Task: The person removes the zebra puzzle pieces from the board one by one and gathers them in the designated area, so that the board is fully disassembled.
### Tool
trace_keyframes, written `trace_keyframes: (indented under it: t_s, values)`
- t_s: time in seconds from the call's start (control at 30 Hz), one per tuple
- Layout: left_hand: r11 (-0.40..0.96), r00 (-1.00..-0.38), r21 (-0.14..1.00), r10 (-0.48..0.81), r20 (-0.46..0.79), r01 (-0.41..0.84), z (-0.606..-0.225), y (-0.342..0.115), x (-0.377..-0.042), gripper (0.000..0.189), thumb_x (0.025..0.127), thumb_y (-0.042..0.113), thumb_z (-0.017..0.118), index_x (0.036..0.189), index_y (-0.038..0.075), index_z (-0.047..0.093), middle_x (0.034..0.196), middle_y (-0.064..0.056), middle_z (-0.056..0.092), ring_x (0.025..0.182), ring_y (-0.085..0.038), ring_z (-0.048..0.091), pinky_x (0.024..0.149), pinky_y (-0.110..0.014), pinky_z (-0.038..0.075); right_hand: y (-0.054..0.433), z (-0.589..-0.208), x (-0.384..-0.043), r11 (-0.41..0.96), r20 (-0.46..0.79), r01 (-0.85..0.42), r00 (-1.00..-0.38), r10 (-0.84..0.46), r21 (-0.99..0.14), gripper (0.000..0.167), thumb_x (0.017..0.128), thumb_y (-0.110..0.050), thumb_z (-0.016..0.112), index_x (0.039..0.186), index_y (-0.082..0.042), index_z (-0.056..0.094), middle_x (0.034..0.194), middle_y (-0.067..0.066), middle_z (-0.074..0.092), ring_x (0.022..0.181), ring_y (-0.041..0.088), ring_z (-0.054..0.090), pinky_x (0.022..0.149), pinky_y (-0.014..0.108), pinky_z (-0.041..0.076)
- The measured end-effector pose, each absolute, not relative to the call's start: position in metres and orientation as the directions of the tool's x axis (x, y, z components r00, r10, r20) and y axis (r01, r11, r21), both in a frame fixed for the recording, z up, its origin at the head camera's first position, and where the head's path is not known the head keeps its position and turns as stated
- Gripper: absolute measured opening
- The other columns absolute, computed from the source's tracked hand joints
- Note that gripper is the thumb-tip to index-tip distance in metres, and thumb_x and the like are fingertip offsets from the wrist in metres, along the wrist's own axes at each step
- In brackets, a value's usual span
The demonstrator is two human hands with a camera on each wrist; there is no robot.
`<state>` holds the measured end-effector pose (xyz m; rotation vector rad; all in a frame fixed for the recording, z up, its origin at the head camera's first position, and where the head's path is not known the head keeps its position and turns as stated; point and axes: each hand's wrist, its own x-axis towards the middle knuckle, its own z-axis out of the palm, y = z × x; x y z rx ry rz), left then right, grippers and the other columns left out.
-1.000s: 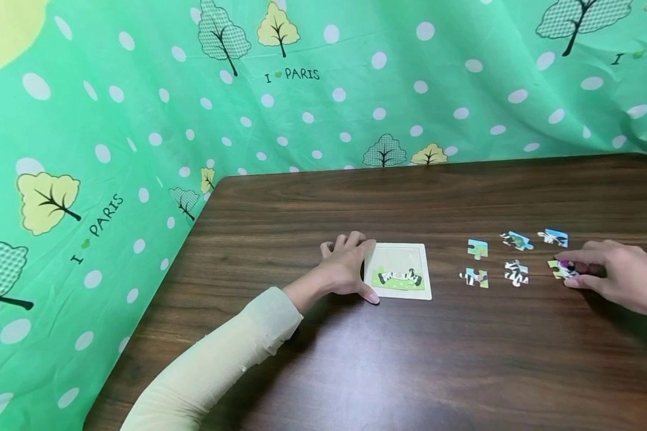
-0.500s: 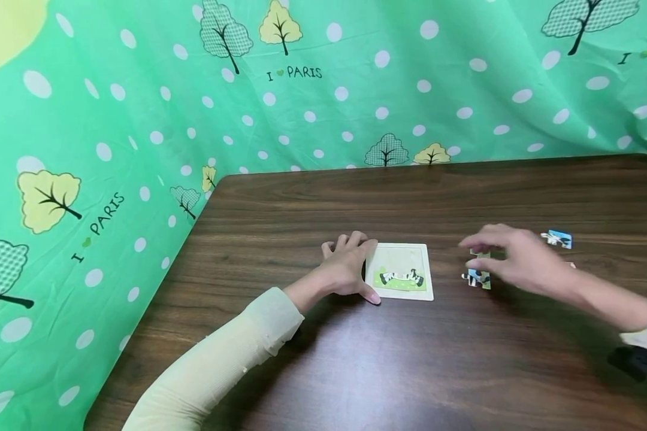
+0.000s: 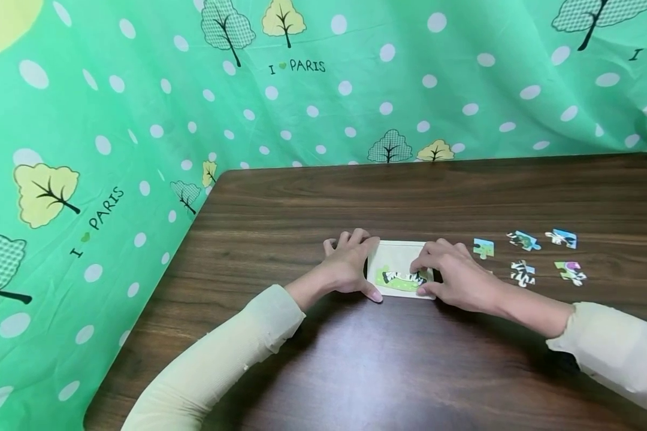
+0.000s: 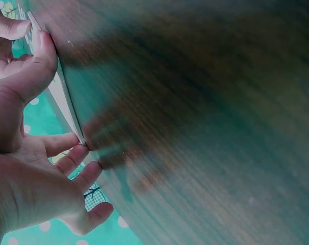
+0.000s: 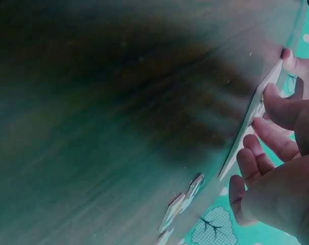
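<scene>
A square, light puzzle tray (image 3: 390, 251) lies on the table with a lower strip of green-and-zebra pieces (image 3: 400, 279) set in it. My left hand (image 3: 346, 266) spans its left side, thumb at the front corner and a forefinger at the back corner, holding the tray by the edges. Over the right side is my right hand (image 3: 455, 278), fingers bent. Its thumb (image 5: 278, 104) touches the tray near the front, and the forefinger reaches onto the pieces. The right hand hides what lies beneath it, so whether it pinches a piece cannot be seen.
Several loose jigsaw pieces lie to the right: a green-and-blue one (image 3: 484, 248), a tree piece (image 3: 524, 240), a blue-and-white one (image 3: 563, 237), a striped one (image 3: 523, 273) and a pink-and-green one (image 3: 570, 272). A green curtain (image 3: 302, 137) hangs behind the table (image 3: 280, 209).
My right hand has come left from the pink-and-green piece, passing over the nearer loose pieces, to the tray's right side. The left hand and tray have stayed put.
</scene>
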<state>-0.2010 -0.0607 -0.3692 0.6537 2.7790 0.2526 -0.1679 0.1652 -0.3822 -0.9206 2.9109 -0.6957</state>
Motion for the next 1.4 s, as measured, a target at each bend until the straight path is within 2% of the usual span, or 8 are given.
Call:
trace_keyframes:
  t_s: [0.17,0.4,0.6,0.77,0.97,1.17,1.27,1.4]
  values:
    - [0.883,-0.862,0.231,0.457,-0.221,0.409,-0.368,-0.061,-0.201,0.108,0.054,0.053,0.087,0.145,0.024,0.037,0.144,0.001,0.034,0.126,-0.022,0.031,0.099,-0.053,0.024,0.164,-0.382,-0.168,0.712,0.140,-0.550,-0.823,-0.550,-0.436,0.025,0.073,-0.016,0.083,0.094,-0.017,0.069,0.092,-0.005,0.058,0.090,0.019,0.047,0.075,0.038,0.028]
    - [0.885,-0.862,0.228,0.454,-0.227,0.406,-0.368,-0.061,-0.201,0.110,0.055,0.053,0.087,0.147,0.023,0.036,0.145,0.001,0.033,0.127,-0.023,0.030,0.101,-0.054,0.023,0.160,-0.380,-0.166,0.747,0.104,-0.521,-0.842,-0.529,-0.413,0.035,0.070,-0.021,0.085,0.098,-0.014,0.065,0.080,-0.007,0.051,0.082,0.016,0.045,0.074,0.040,0.024]
    - [0.889,-0.863,0.220,0.447,-0.236,0.401,-0.369,-0.060,-0.201,0.110,0.055,0.054,0.087,0.148,0.024,0.035,0.145,0.002,0.032,0.128,-0.022,0.030,0.102,-0.056,0.022,0.156,-0.379,-0.166,0.758,0.079,-0.470,-0.868,-0.491,-0.452,0.038,0.068,-0.020,0.087,0.095,-0.009,0.063,0.079,-0.005,0.053,0.080,0.016,0.046,0.074,0.042,0.025]
    - [0.892,-0.862,0.212,0.444,-0.244,0.400,-0.368,-0.060,-0.201,0.112,0.054,0.055,0.086,0.148,0.024,0.034,0.146,0.003,0.031,0.129,-0.021,0.029,0.104,-0.056,0.020,0.157,-0.381,-0.166,0.752,0.074,-0.459,-0.871,-0.486,-0.473,0.036,0.068,-0.020,0.086,0.091,-0.014,0.059,0.080,-0.004,0.049,0.081,0.017,0.043,0.072,0.039,0.024]
    - [0.894,-0.867,0.210,0.440,-0.235,0.397,-0.368,-0.061,-0.202,0.113,0.053,0.055,0.087,0.149,0.024,0.034,0.146,0.003,0.032,0.127,-0.021,0.030,0.102,-0.054,0.021,0.160,-0.382,-0.167,0.716,0.110,-0.506,-0.845,-0.524,-0.480,0.035,0.069,-0.023,0.086,0.094,-0.019,0.062,0.081,-0.007,0.052,0.080,0.016,0.046,0.072,0.039,0.023]
    - [0.893,-0.865,0.200,0.443,-0.235,0.403,-0.369,-0.061,-0.202,0.113,0.053,0.057,0.086,0.148,0.025,0.034,0.145,0.004,0.032,0.128,-0.021,0.030,0.102,-0.054,0.022,0.165,-0.378,-0.169,0.698,0.105,-0.546,-0.816,-0.569,-0.463,0.034,0.070,-0.021,0.085,0.100,-0.018,0.067,0.086,-0.010,0.058,0.082,0.015,0.050,0.072,0.038,0.024]
    - [0.893,-0.864,0.197,0.444,-0.235,0.405,-0.369,-0.061,-0.202,0.114,0.053,0.056,0.086,0.149,0.024,0.034,0.145,0.003,0.032,0.127,-0.021,0.030,0.102,-0.054,0.022,0.168,-0.377,-0.170,0.681,0.093,-0.556,-0.802,-0.590,-0.477,0.038,0.070,-0.016,0.085,0.104,-0.016,0.068,0.085,-0.009,0.056,0.078,0.013,0.049,0.072,0.035,0.031]
    - [0.894,-0.868,0.196,0.442,-0.228,0.403,-0.369,-0.061,-0.202,0.114,0.053,0.056,0.086,0.149,0.024,0.034,0.145,0.003,0.032,0.127,-0.021,0.031,0.102,-0.053,0.022,0.170,-0.377,-0.172,0.654,0.088,-0.550,-0.796,-0.598,-0.519,0.039,0.070,-0.011,0.085,0.105,-0.013,0.067,0.081,-0.007,0.053,0.074,0.012,0.047,0.064,0.028,0.039]
